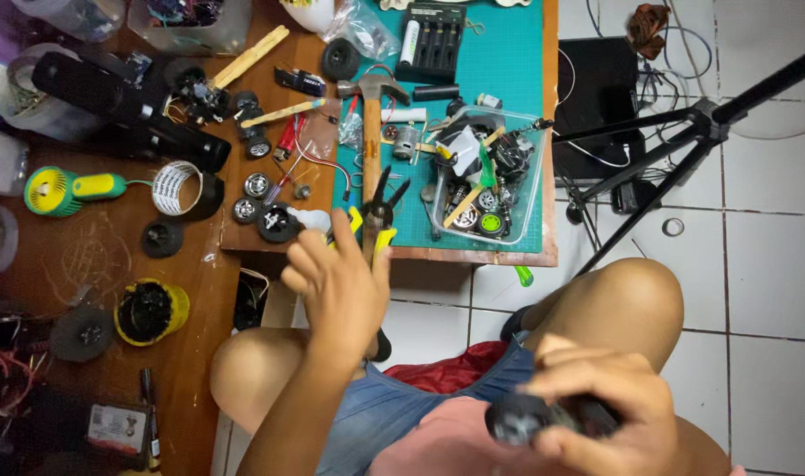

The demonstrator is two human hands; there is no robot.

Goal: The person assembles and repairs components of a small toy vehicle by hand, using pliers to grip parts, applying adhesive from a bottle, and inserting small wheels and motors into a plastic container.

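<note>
My left hand (336, 286) is raised at the front edge of the wooden board (270, 150), fingers curled around the yellow handles of black pliers (378, 211), whose jaws point away over the green cutting mat (508, 70). My right hand (596, 410) is low near my lap, gripping a small dark toy car part with a black wheel (519, 417); it is blurred. A hammer (371, 115) with a wooden handle lies on the mat just beyond the pliers.
A clear plastic tray (486, 176) holds motors, wheels and sticks. Loose black wheels (261, 207), a tape roll (186, 189), a battery charger (430, 40) and a small yellow-green fan (63, 189) lie about. A black tripod (684, 132) stands on the tiled floor at right.
</note>
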